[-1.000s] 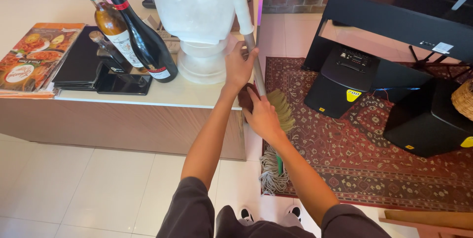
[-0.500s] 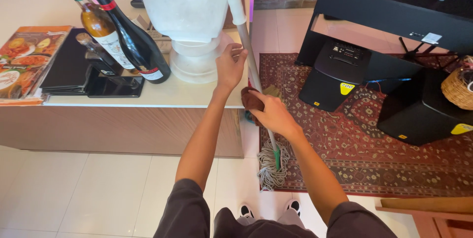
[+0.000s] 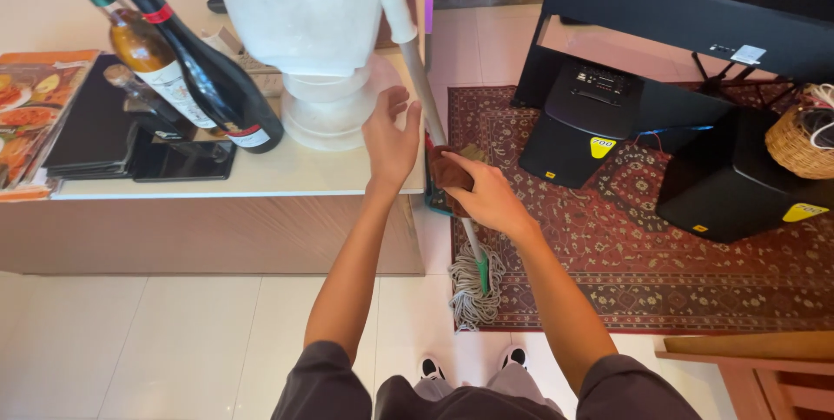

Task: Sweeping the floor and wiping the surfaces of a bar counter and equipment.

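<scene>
My left hand [image 3: 391,138] hovers with fingers spread over the edge of the cream counter [image 3: 287,172], just left of the mop handle [image 3: 415,59] and close to the white pedestal base [image 3: 328,116] of a large frosted vessel. My right hand [image 3: 486,197] is closed on a brown cloth [image 3: 450,173], pressed against the mop handle lower down. The stringy mop head [image 3: 473,294] rests on the floor at the rug's edge.
Two wine bottles [image 3: 187,59] lean on the counter beside a black folder [image 3: 104,129], a dark phone-like slab [image 3: 184,161] and a picture menu [image 3: 30,107]. Black speakers [image 3: 599,120] and a wicker basket [image 3: 799,142] stand on the red patterned rug [image 3: 660,255]. My shoes [image 3: 469,363] are below.
My left hand has let go of the mop handle and opened beside it. My right hand with the cloth has slid along the handle; the view has shifted slightly.
</scene>
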